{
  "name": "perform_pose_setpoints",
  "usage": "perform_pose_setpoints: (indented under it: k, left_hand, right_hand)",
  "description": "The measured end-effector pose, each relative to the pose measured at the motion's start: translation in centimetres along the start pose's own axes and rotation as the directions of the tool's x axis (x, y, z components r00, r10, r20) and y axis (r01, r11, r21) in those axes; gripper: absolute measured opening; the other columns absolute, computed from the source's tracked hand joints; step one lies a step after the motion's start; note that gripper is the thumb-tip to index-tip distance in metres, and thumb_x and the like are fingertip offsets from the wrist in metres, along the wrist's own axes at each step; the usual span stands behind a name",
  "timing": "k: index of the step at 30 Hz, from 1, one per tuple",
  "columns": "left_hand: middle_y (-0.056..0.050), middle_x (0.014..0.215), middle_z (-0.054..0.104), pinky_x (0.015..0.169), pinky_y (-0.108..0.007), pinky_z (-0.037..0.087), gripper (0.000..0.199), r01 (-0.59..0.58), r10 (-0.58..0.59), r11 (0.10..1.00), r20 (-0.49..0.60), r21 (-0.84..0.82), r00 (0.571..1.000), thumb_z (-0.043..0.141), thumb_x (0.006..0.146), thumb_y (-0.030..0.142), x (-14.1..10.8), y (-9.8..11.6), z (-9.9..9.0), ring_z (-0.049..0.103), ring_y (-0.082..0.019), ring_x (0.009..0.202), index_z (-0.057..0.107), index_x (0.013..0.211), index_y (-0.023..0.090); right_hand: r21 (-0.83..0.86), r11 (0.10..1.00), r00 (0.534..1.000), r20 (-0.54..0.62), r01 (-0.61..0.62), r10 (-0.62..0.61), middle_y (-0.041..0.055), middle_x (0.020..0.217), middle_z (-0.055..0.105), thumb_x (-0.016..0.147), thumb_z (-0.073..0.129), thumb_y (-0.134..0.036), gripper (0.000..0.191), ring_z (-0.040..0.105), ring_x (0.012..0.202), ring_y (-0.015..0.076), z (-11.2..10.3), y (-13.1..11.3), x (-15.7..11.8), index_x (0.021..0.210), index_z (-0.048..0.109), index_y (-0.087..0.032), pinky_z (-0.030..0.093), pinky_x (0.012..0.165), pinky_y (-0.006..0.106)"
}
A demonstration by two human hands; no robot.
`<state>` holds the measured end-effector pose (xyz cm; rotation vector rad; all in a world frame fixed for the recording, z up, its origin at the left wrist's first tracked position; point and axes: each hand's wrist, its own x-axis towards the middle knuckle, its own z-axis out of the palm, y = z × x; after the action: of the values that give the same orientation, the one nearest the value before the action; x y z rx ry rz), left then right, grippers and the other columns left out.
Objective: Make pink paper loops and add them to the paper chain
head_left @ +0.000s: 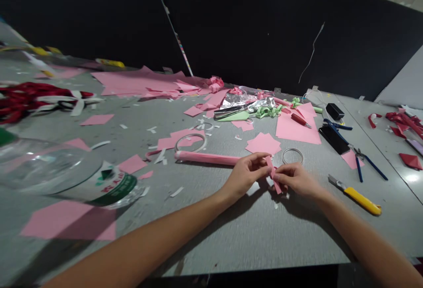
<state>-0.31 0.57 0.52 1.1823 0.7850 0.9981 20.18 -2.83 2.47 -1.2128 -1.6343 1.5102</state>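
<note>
Between my two hands is a small strip of folded pink paper, pinched from both sides. My left hand grips its upper left part with thumb and fingers. The fingertips of my right hand are closed on its right side. A rolled pink paper tube lies just behind my left hand, its far left end beside a roll of tape. Behind my right hand lies a thin tape ring. A stack of pink paper squares is farther back.
To the right lie a yellow utility knife, blue-handled pliers and a black phone. A large plastic bottle lies at left. Scissors, green curled paper and pink sheets are farther back, before a black panel.
</note>
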Motion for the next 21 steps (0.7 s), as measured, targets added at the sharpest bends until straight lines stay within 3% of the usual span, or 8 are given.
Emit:
perform_pose_setpoints:
  k: [7,13,18,21]
  left_hand:
    - [-0.003,0.087,0.075,0.074,-0.028,0.053,0.04,0.01,-0.015,0.997,-0.062,-0.073,0.998,0.092,0.07,0.028,-0.02,0.16,0.07,0.069,-0.016,0.079,0.077,0.105,0.017]
    - [0.0,0.082,0.074,0.067,-0.024,0.053,0.037,-0.001,-0.025,0.984,-0.146,-0.178,0.989,0.091,0.069,0.027,0.34,0.12,-0.11,0.068,-0.013,0.071,0.077,0.102,0.018]
    - [-0.001,0.082,0.074,0.065,-0.023,0.053,0.04,0.037,-0.08,0.963,-0.152,-0.265,0.985,0.094,0.065,0.026,0.54,0.08,-0.09,0.067,-0.012,0.067,0.076,0.1,0.017]
    - [-0.001,0.08,0.074,0.061,-0.023,0.05,0.038,0.024,-0.056,0.976,-0.146,-0.215,0.988,0.093,0.066,0.028,0.4,0.12,0.03,0.065,-0.012,0.064,0.077,0.099,0.017]
  right_hand:
    - [0.056,0.998,1.0,-0.021,0.025,-0.024,0.0059,0.07,0.071,0.093,0.073,-0.053,0.038,0.058,0.056,0.0136,-0.13,0.55,0.36,0.085,0.077,-0.016,0.044,0.056,0.029]
    - [0.034,0.992,0.983,-0.143,0.121,-0.115,0.007,0.09,0.078,0.087,0.074,-0.03,0.024,0.063,0.061,0.0147,-0.39,0.61,0.37,0.107,0.083,-0.019,0.05,0.06,0.031]
    - [-0.082,0.947,0.942,-0.101,0.312,-0.319,0.0079,0.096,0.08,0.083,0.067,-0.017,0.03,0.068,0.079,0.021,-0.78,0.26,0.27,0.104,0.088,-0.025,0.051,0.065,0.033]
    - [-0.124,0.935,0.938,-0.059,0.333,-0.342,0.0083,0.094,0.08,0.083,0.068,-0.015,0.028,0.068,0.08,0.0218,-0.89,0.21,0.28,0.098,0.089,-0.026,0.049,0.063,0.033]
